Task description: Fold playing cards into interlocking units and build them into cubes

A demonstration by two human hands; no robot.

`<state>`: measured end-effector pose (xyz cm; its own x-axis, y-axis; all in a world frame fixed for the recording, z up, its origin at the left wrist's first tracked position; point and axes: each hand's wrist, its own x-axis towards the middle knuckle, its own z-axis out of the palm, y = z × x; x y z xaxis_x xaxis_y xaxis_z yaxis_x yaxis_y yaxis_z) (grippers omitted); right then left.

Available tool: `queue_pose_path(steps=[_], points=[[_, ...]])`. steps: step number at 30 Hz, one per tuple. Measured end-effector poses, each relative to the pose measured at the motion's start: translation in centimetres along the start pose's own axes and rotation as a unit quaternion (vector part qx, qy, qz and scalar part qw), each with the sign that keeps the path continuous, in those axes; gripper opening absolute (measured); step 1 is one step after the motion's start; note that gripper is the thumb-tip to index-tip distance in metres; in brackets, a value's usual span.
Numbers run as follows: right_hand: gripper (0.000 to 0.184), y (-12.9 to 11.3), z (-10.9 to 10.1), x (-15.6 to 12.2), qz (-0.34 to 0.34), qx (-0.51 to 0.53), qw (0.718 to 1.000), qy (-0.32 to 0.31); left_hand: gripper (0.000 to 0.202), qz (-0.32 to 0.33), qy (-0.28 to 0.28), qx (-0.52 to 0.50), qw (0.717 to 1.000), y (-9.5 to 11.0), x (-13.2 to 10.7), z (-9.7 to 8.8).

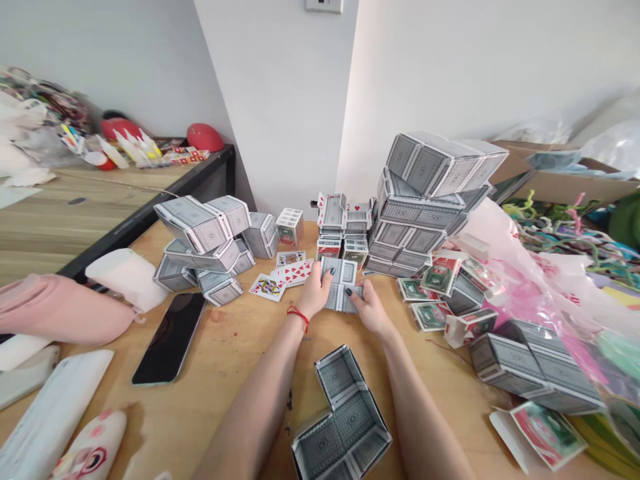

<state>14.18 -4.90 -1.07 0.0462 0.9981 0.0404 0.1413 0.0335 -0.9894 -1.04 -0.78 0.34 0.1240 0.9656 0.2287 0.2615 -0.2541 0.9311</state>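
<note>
My left hand [316, 293] and my right hand [369, 308] meet over a small set of grey-backed playing cards [340, 285] lying on the wooden table [235, 353]. Fingers of both hands curl onto the cards' edges and pinch them. A red thread circles my left wrist. Face-up cards, among them red hearts [296, 272] and a court card [267, 287], lie just left of my left hand. An L-shaped open box built from cards [345, 417] sits between my forearms, near the table's front.
Card-built boxes are stacked at the back right [430, 200] and piled at the left [205, 243]. Small card cubes [344, 230] stand by the wall. A black phone [170, 337] lies at the left. Card packets [430, 313], pink wrapping [520, 280] and pipe cleaners crowd the right.
</note>
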Motion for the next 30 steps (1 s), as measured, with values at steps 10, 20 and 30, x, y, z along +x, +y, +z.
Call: queue_pose_path(steps=[10, 20, 30], points=[[0.026, -1.9, 0.2, -0.4, 0.052, 0.093, 0.993, -0.041, 0.022, -0.014, 0.021, -0.069, 0.997, 0.2, 0.0, 0.3], [0.027, -1.5, -0.7, 0.0, 0.066, 0.205, 0.976, -0.035, 0.035, -0.047, 0.09, -0.126, 0.987, -0.1, 0.4, 0.0], [0.015, -1.1, -0.9, 0.2, 0.021, 0.202, 0.979, -0.004, 0.057, -0.048, -0.013, -0.324, 0.945, 0.7, 0.0, -0.1]])
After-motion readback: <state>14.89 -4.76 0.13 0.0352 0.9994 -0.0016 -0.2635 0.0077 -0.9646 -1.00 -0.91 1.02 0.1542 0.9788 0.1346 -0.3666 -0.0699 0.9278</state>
